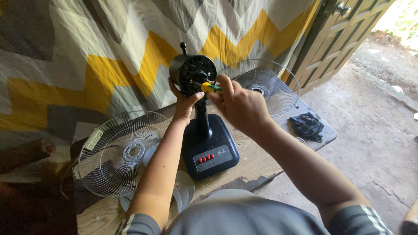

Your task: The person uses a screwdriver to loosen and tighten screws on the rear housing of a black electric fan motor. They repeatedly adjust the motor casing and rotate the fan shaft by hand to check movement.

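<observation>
Fan motor housing (pixel 192 75), cupped by the left hand (pixel 185 102): black, semi-gloss, looks like painted metal or plastic. Screwdriver (pixel 210 87) in the right hand (pixel 240 106): glossy yellow-and-green plastic handle. Fan base (pixel 210 150), below both hands: smooth black plastic with a soft sheen, glossy red buttons. Wire grille (pixel 124 152), left of the left forearm: bright chromed metal wire. Second grille (pixel 266 85), just beyond the right hand: same shiny wire. Tabletop (pixel 254 159) beneath: bare, rough, weathered wood. Backdrop (pixel 100 48) behind the hands: matt woven cloth.
</observation>
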